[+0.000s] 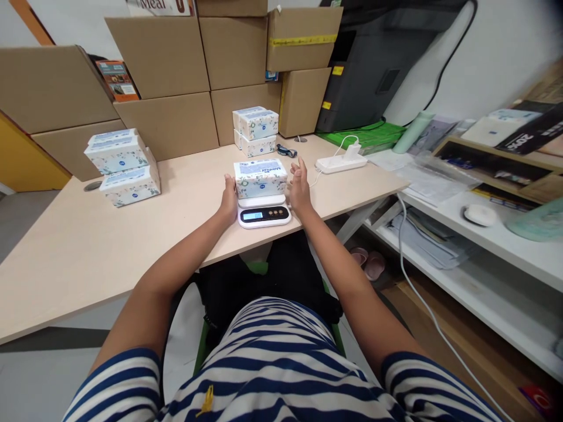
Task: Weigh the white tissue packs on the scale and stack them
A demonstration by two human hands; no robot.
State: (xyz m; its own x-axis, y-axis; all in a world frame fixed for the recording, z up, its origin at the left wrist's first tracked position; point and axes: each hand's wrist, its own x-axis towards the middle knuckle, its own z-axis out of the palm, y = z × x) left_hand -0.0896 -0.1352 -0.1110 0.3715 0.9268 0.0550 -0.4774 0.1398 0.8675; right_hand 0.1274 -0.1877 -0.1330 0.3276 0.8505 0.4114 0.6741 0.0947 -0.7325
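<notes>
A soft pack of tissues with a floral print rests on a white digital kitchen scale near the table's front edge. The scale's small display is lit, its digits too small to read. My left hand stands on edge beside the left side of the pack and scale, its fingers partly hidden; whether it touches them I cannot tell. On the other side my right hand is open, fingers apart and slightly curled, a little away from the pack.
Stacked tissue packs stand behind the scale, with another stack at the left. Cardboard boxes line the table's back. A dark strap-like item and a white power strip lie right of centre. White shelves adjoin the right side.
</notes>
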